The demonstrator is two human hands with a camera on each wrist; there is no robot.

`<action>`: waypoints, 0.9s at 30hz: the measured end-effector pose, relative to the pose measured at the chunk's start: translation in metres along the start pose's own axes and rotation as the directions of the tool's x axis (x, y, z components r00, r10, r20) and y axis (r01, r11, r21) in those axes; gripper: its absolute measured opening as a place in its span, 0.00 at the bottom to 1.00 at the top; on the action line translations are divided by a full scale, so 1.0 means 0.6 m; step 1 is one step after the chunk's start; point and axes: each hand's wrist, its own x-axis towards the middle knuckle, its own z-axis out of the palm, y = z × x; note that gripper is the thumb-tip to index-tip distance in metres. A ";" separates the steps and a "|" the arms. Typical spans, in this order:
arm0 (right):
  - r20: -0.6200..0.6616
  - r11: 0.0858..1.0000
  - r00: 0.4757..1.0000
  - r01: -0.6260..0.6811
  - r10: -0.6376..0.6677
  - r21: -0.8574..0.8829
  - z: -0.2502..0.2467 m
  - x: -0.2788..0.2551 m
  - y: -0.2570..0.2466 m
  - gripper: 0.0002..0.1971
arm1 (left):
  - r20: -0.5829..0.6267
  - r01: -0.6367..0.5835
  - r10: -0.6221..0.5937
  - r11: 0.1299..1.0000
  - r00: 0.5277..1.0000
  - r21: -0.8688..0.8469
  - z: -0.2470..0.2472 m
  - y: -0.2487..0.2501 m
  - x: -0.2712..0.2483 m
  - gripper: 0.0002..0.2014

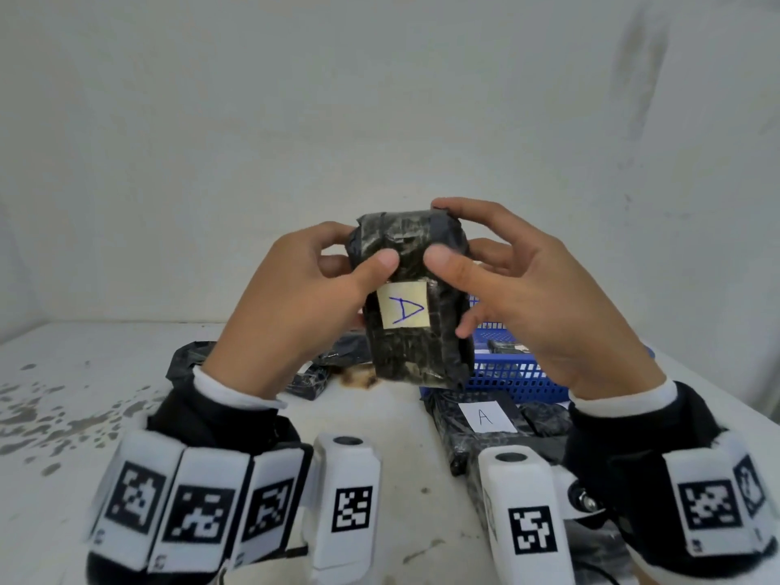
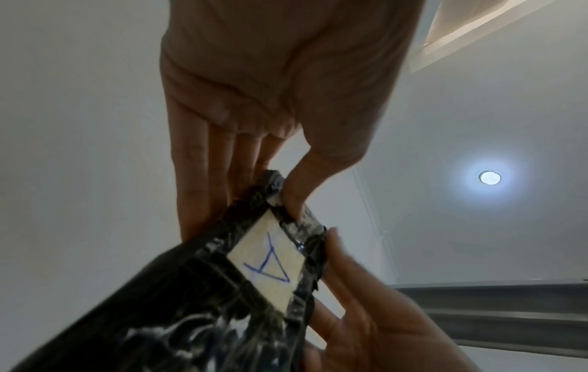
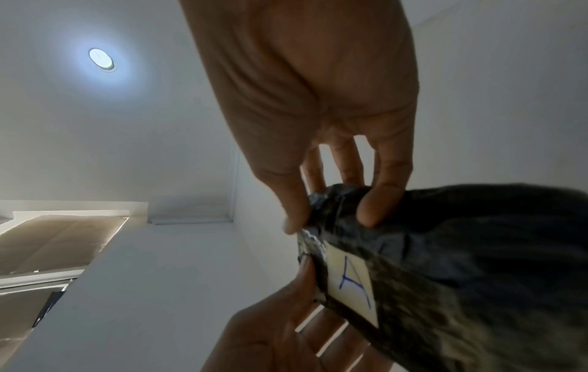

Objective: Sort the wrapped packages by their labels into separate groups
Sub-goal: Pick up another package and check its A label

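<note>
White counter flecked with grey stains, brown scorch mark, pale wall, round ceiling light

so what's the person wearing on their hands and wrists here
Both the left hand and right hand are bare. Each wrist shows a white cuff under a black sleeve, ringed by a band of white blocks printed with black square coded markers, plus a white wrist camera housing.

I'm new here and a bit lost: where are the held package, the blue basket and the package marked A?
held package [image 1: 411, 361], head view, lower front below its label.
blue basket [image 1: 513, 375], head view, front mesh wall.
package marked A [image 1: 485, 417], head view, its white label.
</note>
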 end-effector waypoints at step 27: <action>-0.045 0.966 0.998 0.036 -0.049 -0.257 -0.002 0.009 0.014 0.34 | -0.028 0.074 -0.083 0.972 0.996 -0.223 -0.017 -0.003 0.008 0.15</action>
